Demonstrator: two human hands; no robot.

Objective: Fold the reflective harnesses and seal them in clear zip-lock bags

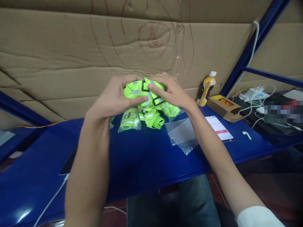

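Note:
A bundle of neon-green reflective straps with black buckles is held up between both hands over the blue table. My left hand grips its left side, thumb across the front. My right hand closes on its right side, thumb near a buckle. Below lie a bagged green roll, a loose green roll and another green bundle in clear plastic. Clear plastic bags lie flat beside my right forearm.
A phone, a white earbud, a yellow bottle and an open cardboard box are at the right. Tangled white cables lie farther right. A dark device sits beside my left forearm. Cardboard lines the back.

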